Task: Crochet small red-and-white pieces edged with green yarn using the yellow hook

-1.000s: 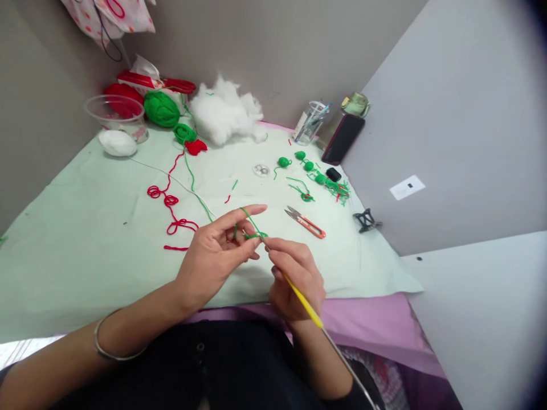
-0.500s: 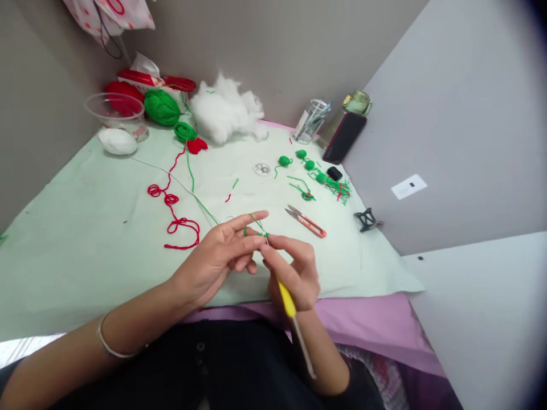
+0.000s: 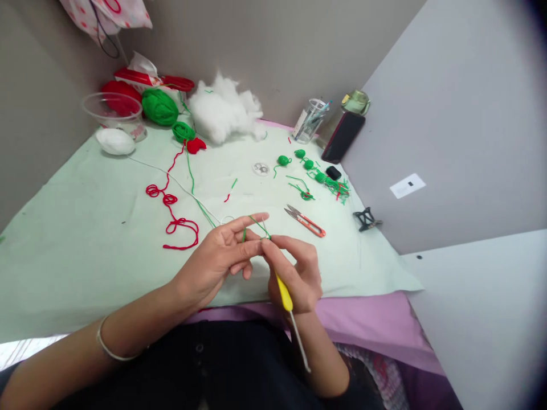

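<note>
My right hand [image 3: 297,270] is closed around a crochet hook with a yellow grip [image 3: 284,294]; its metal shaft sticks out below toward my forearm. The hook's thin tip shows above my fingers, beside my left index finger. My left hand [image 3: 224,250] pinches a small green piece of crochet [image 3: 268,237] between thumb and fingers, mostly hidden by the fingertips. Green yarn [image 3: 258,224] runs over the raised left index finger down to the piece. Both hands meet above the front of the table. A white strand and a green strand reach my left hand from the back left.
Thread snips [image 3: 305,221] lie just right of my hands. Red yarn [image 3: 182,225] curls at left. Behind stand green yarn [image 3: 159,107], white stuffing [image 3: 226,108], a plastic tub [image 3: 111,108], a clear cup [image 3: 308,122] and a phone [image 3: 343,137]. Small green balls [image 3: 283,160] lie at right.
The hook has shifted slightly in my right hand, its rear end swinging a little left. Its tip now shows higher beside the left index finger. My left hand keeps its pinch.
</note>
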Demonstrator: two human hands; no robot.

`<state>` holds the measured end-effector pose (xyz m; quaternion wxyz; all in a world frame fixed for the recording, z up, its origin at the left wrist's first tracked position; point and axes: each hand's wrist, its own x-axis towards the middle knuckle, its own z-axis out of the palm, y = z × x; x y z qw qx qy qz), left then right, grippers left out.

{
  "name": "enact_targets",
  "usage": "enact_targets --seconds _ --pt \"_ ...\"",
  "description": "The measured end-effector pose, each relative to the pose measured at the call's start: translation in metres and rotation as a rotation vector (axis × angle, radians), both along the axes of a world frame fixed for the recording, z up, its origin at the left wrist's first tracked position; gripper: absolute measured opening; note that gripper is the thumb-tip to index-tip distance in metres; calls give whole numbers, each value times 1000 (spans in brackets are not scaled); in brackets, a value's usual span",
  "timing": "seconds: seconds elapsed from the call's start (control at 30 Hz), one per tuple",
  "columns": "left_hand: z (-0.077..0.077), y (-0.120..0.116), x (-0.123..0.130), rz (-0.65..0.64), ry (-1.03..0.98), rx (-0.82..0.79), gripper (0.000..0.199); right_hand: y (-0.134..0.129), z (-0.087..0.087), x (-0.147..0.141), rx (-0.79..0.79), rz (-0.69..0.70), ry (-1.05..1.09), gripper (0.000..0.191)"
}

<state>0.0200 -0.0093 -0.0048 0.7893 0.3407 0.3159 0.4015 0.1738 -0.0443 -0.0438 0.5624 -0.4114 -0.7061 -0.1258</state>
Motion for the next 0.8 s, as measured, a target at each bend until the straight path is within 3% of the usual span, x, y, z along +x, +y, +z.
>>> enact_targets --seconds 0.1,0.27,0.37,0.5,0.6,0.67,0.73,0.8 --pt "2 5 -4 -64 -63 -128 43 -1 6 2 -137 145 218 30" --pt "3 7 -9 1 -39 -14 32 1 22 8 -341 319 608 22" --pt "3 4 -6 -29 -20 63 33 5 23 6 -381 371 598 19" --pt "2 0 -1 16 40 103 36 5 18 0 -359 293 484 21" --pt "2 0 2 48 -3 60 37 1 13 -2 -225 161 258 29" --pt "1 2 3 -10 -75 -36 33 0 11 -1 -123 107 139 34" --pt "1 4 1 -67 -117 -130 29 1 13 2 -130 111 183 32" --pt "0 7 -1 -59 -115 -156 25 3 17 5 -223 177 385 26"
